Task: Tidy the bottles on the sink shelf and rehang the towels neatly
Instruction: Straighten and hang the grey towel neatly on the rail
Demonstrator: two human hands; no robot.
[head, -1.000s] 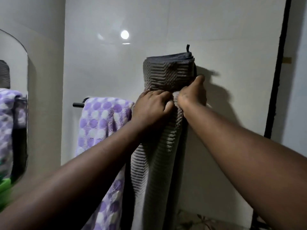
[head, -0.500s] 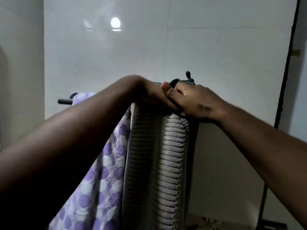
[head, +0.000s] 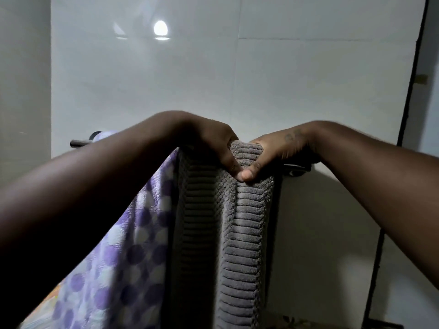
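Note:
A grey ribbed towel (head: 240,229) hangs folded over a dark towel bar (head: 79,143) on the white tiled wall. My left hand (head: 213,148) and my right hand (head: 278,150) both rest on the towel's top fold over the bar, thumbs meeting in front and pinching the cloth. A purple and white dotted towel (head: 128,252) hangs on the same bar just left of the grey one, partly hidden behind my left forearm. The bar's right end (head: 297,170) shows under my right hand. No bottles or sink shelf are in view.
The white tiled wall (head: 237,79) fills the background with a lamp's reflection on it. A dark vertical pipe or frame (head: 408,115) runs down the right side. A side wall (head: 23,91) stands at the left.
The grey towel was held up above bar height and has come down over the bar. Both hands moved from gripping its front to its top fold, spreading apart. The view moved closer.

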